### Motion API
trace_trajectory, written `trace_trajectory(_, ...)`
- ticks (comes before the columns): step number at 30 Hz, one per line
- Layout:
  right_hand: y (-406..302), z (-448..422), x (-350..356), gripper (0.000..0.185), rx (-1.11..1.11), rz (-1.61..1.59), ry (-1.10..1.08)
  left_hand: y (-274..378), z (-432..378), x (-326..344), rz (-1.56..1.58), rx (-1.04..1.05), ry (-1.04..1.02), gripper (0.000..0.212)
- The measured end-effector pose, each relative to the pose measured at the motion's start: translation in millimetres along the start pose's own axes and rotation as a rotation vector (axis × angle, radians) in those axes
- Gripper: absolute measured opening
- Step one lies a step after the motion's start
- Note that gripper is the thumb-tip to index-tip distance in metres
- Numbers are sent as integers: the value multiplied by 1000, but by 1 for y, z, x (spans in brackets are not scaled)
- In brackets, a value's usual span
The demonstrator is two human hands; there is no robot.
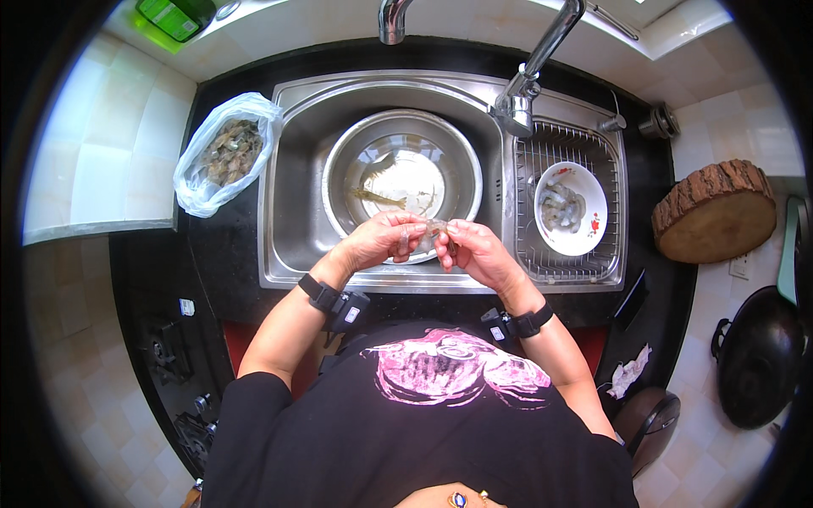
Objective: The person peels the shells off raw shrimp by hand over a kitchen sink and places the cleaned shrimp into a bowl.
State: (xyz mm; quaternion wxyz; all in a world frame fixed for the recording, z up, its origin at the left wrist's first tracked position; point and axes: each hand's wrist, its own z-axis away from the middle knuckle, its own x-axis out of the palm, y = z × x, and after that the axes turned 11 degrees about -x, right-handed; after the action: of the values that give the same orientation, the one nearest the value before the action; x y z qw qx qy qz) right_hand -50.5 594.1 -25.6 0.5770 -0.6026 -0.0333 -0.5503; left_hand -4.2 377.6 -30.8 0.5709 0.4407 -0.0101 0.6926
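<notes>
Between my two hands, over the near rim of a steel basin [335, 168], is a translucent shrimp [436, 226]. My left hand [386, 236] pinches its left end with thumb and fingertips. On the other end, my right hand [472, 246] has a similar pinch, with a bit of brownish shell showing below its fingers. The basin stands in the large sink bowl and holds shallow water with pieces of shrimp shell or heads [379, 198]. Peeled grey shrimp [561, 208] lie in a white flowered bowl [575, 246] to the right.
An open plastic bag [190, 190] of unpeeled shrimp [232, 152] sits on the black counter at left. The bowl rests on a wire rack [530, 260] in the smaller sink. A chrome faucet [517, 105] rises behind. Farther right are a round wooden chopping board [714, 216] and a wok [759, 359].
</notes>
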Motion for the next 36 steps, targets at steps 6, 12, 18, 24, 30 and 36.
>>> trace_trajectory(6,0,0,2,21,2,-10,2,-2,5,4,124,0,-96,16)
trace_trajectory(12,-2,2,3,21,5,44,-36,-16,-5,-9,63,-16,-80,17)
trace_trajectory(18,-12,5,6,22,-36,99,10,-2,7,-21,-227,-13,413,17)
trace_trajectory(24,-7,11,-5,23,-32,209,83,87,74,-80,-217,794,907,15)
trace_trajectory(30,-1,8,-6,23,-9,223,89,125,154,-219,-1248,599,1867,40)
trace_trajectory(36,1,8,-10,22,4,229,130,126,168,-241,-832,555,1517,39)
